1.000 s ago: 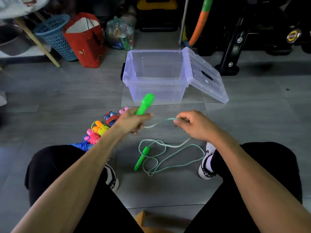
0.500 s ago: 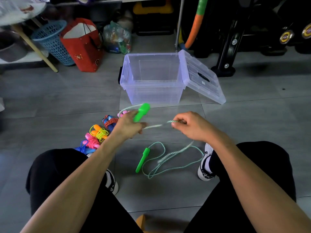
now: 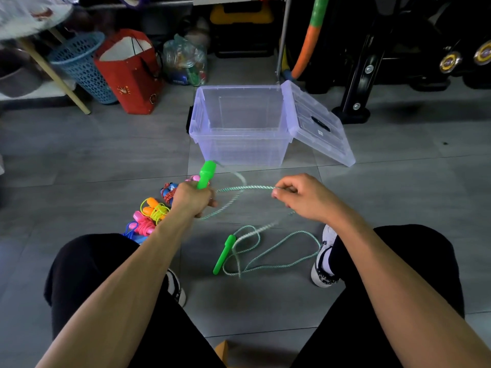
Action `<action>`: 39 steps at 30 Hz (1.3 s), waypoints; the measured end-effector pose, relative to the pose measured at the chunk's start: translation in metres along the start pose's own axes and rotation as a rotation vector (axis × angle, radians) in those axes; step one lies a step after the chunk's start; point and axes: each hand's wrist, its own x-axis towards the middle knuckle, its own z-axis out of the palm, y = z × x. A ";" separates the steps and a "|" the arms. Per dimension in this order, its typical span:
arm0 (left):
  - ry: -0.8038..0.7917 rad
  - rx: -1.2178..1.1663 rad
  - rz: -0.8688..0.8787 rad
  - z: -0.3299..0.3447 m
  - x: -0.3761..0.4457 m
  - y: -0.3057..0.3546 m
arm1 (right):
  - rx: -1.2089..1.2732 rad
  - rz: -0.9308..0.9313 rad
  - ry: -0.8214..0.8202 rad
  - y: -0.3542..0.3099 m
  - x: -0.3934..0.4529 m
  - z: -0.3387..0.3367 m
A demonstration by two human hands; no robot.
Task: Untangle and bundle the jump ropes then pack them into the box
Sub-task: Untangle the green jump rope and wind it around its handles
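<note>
We are winding the green jump rope [image 3: 245,187] between our two hands above the floor, in front of the clear box [image 3: 240,144]. Our left hand [image 3: 191,199] is gripping one green handle [image 3: 206,174] in a closed fist, the handle tilted up and away from us. Our right hand [image 3: 305,197] is pinching the cord between thumb and curled fingers, holding a short span taut toward the left hand. The rest of the cord is trailing down in loose loops to the second green handle [image 3: 224,254], which is lying on the tiles between our shoes.

Compared with one second ago, a loop of cord is now arcing over near the held handle and a strand is passing below the left fist, while the pile on the floor is looking smaller. We judge that the rope is already untangled and that the bundling is under way, with most of its length still unwound.

The other ropes [image 3: 148,213], already bundled, are lying in a row just left of our left wrist, none yet in the box. The box is standing open and empty, its lid [image 3: 318,123] leaning against its right side.

No writing is readable: the small label on the lid and the emblems on the red bag [image 3: 127,75] are too small to make out.
</note>
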 end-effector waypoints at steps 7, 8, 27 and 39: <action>-0.362 -0.148 0.310 0.032 -0.042 0.027 | -0.068 -0.059 -0.080 -0.013 0.008 0.017; -0.410 -0.165 0.291 0.033 -0.043 0.028 | -0.057 -0.060 -0.070 -0.014 0.008 0.017; -0.321 0.085 0.434 0.031 -0.042 0.026 | -0.014 -0.070 -0.019 -0.013 0.005 0.011; -0.380 -0.030 0.589 0.027 -0.046 0.021 | 0.057 -0.066 -0.082 -0.016 0.004 0.009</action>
